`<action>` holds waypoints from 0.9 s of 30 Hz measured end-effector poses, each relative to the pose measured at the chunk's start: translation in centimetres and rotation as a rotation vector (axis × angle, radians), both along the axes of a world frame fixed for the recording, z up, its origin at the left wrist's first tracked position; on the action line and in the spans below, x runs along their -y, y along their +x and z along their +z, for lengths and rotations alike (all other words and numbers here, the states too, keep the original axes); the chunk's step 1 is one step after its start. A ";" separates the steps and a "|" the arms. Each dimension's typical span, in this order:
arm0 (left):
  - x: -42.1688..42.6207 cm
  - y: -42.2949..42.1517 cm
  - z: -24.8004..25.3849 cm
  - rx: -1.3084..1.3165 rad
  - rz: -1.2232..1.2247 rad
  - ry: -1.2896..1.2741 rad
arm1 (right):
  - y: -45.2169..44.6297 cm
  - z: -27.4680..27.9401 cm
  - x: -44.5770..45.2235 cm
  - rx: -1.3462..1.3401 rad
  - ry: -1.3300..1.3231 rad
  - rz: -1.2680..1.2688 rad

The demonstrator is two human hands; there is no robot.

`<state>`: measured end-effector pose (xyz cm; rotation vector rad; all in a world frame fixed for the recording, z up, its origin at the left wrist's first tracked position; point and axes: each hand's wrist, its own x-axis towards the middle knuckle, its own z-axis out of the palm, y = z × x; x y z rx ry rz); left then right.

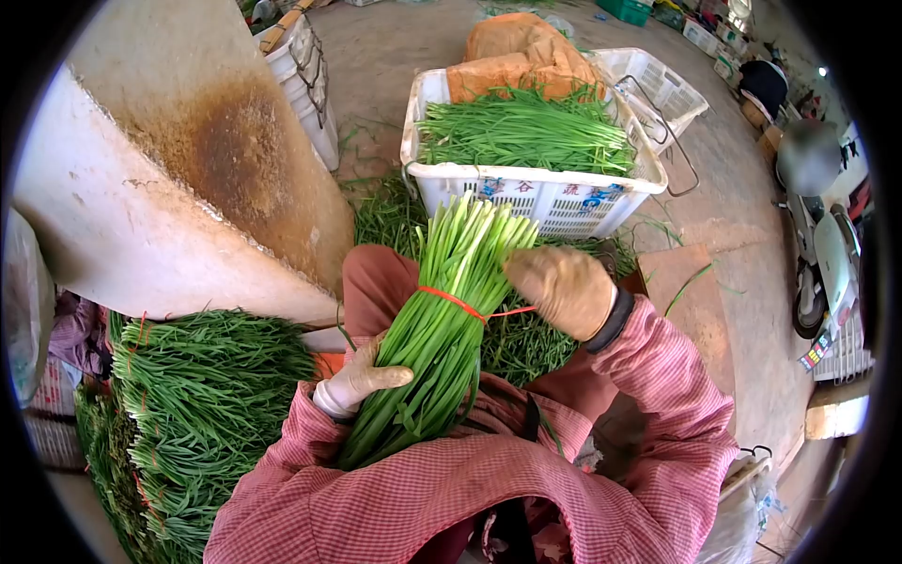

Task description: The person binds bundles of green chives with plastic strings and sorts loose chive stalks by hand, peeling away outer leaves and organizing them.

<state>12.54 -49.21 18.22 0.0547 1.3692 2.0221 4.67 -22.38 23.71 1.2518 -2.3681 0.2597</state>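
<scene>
A thick bunch of green leafy stalks (427,352) lies tilted across my lap, its pale cut ends pointing up and away from me. A red band (454,299) goes round its middle, with a loose end sticking out to the right. My left hand (362,379), in a pale glove, is wrapped round the lower left side of the bunch, thumb on top. My right hand (564,289), in a tan glove, is curled beside the upper right of the bunch near the pale ends; its fingertips are hidden, and whatever they hold cannot be made out.
A white crate (536,179) of loose stalks and an orange sack (526,61) stands ahead. Banded bunches (202,404) are stacked at the left below a stained slab (225,141). Loose stalks litter the floor. A scooter (832,254) and a person (763,86) are at the right.
</scene>
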 end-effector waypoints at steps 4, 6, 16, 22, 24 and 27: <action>0.0 -0.3 -0.5 -0.058 -0.024 0.000 | -2.4 -1.0 -0.9 0.808 -1.127 -0.209; 0.0 -0.4 -0.6 -0.083 -0.033 0.000 | -4.5 -0.8 -2.7 0.891 -1.421 -0.285; -0.9 0.2 0.2 -0.248 0.100 -0.245 | -2.9 0.5 -2.6 0.042 -0.438 -0.409; -1.5 0.6 0.9 -0.326 0.098 -0.399 | -1.4 1.3 2.7 0.100 -0.001 -0.088; -1.5 0.8 1.0 -0.322 0.099 -0.425 | -1.1 1.2 2.9 -0.014 0.302 -0.143; -1.6 1.1 1.1 -0.321 0.097 -0.462 | -0.5 1.6 3.2 -0.042 0.433 -0.085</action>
